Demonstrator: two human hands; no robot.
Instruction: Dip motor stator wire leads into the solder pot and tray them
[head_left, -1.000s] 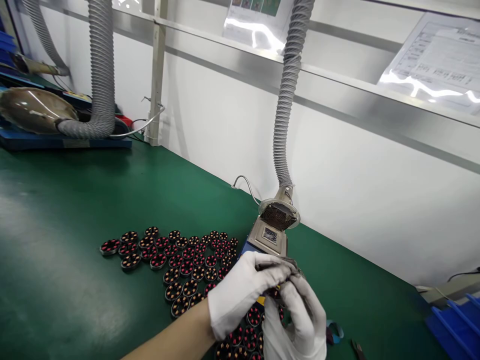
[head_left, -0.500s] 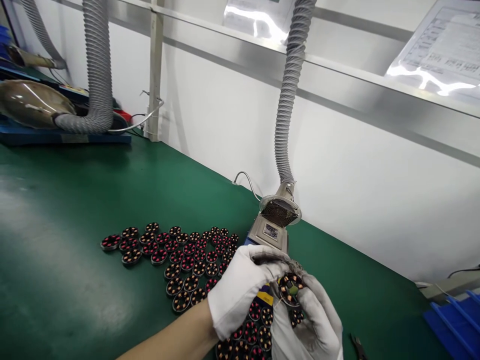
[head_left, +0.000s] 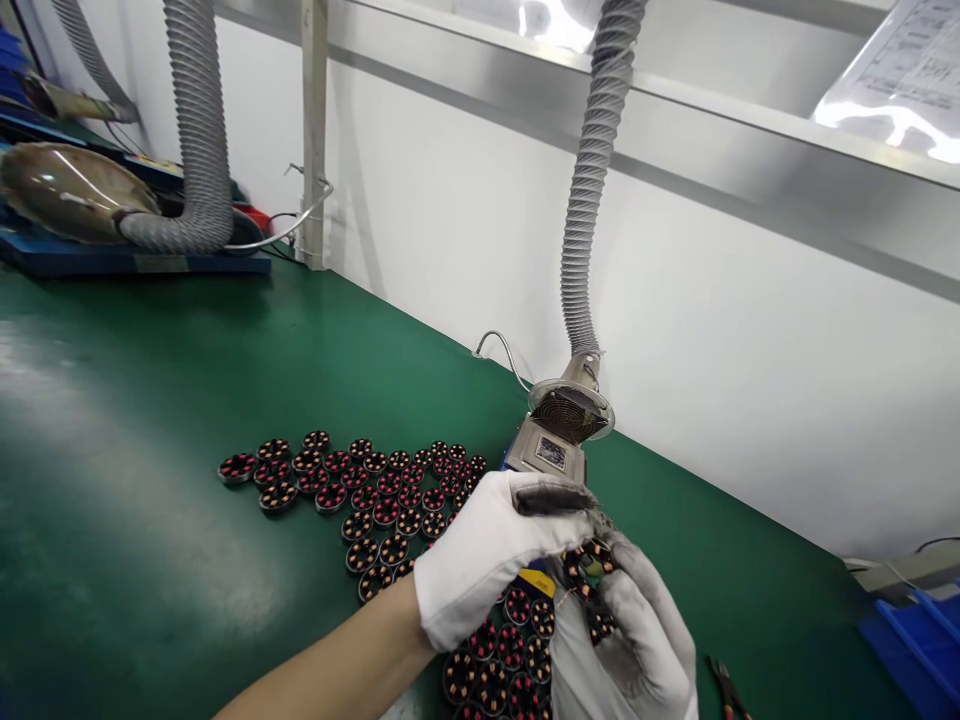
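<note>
Both my hands wear white gloves and meet low in the middle of the view. My right hand (head_left: pixel 637 640) is closed round a small round wound-coil part (head_left: pixel 589 572) with copper windings, held face up. My left hand (head_left: pixel 499 555) reaches across from the left, its dirty fingertips pinched at the top edge of that same part. Beneath and to the left, several more coil parts (head_left: pixel 375 495) with red and orange windings lie spread flat on the green bench top (head_left: pixel 150 450).
A small metal unit with a round grille (head_left: pixel 568 415) stands just behind my hands, fed by a grey ribbed hose (head_left: pixel 596 180). A second hose (head_left: pixel 196 120) and a brown hood (head_left: pixel 67 190) sit far left. Pliers (head_left: pixel 726 685) lie at the right, beside a blue bin (head_left: pixel 919 640).
The coil part, hidden behind my fingers a second ago, has been turned face up in my right hand. My view has shifted slightly, and both hands stayed together.
</note>
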